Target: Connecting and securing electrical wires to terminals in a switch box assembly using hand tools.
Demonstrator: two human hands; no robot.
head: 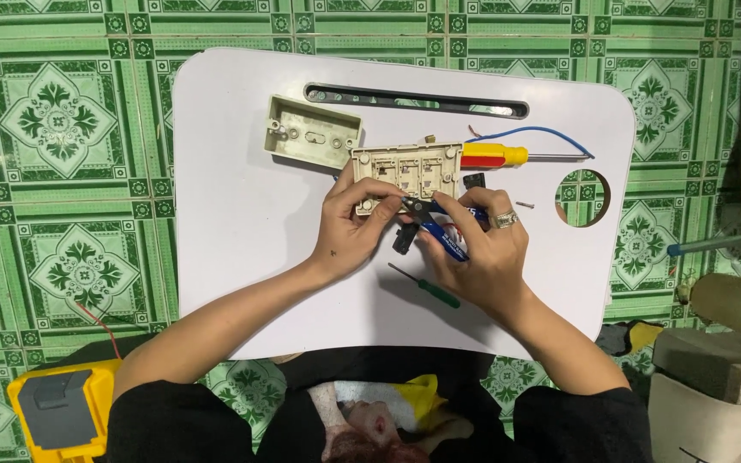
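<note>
Far left, off the board on the green tiled floor [62, 129], a yellow and grey tool case [57, 407] is seen, with a thin red wire [100, 321] just beyond it.

On the white lap board [233, 214], toward its far-left corner, the cream back box [313, 133] is lying on its own, already separated from the switch plate [409, 171] and close beside it. So the housing can be judged as opened.

Near the middle of the board, the switch plate is turned with its inner side up, its three cells exposed. It is steadied by the left hand [349, 227], fingers curled onto its near edge. No wire is seen joined to it, though the cells are too small to read.

Just right of that, the blue-handled pliers [439, 225] are gripped in the closed right hand [482, 253], tips set at the plate's near edge. Work inside the plate is judged under way, not finished. A small black part [404, 238] sits beneath the hands.

Near the board's near edge, a green-handled screwdriver [426, 286] is lying unused.

Behind the right hand, a red and yellow screwdriver [508, 155] and a loose blue wire [538, 131] are resting; a small screw [525, 204] lies toward the round hole [585, 197]. Reassembly appears still outstanding.
</note>
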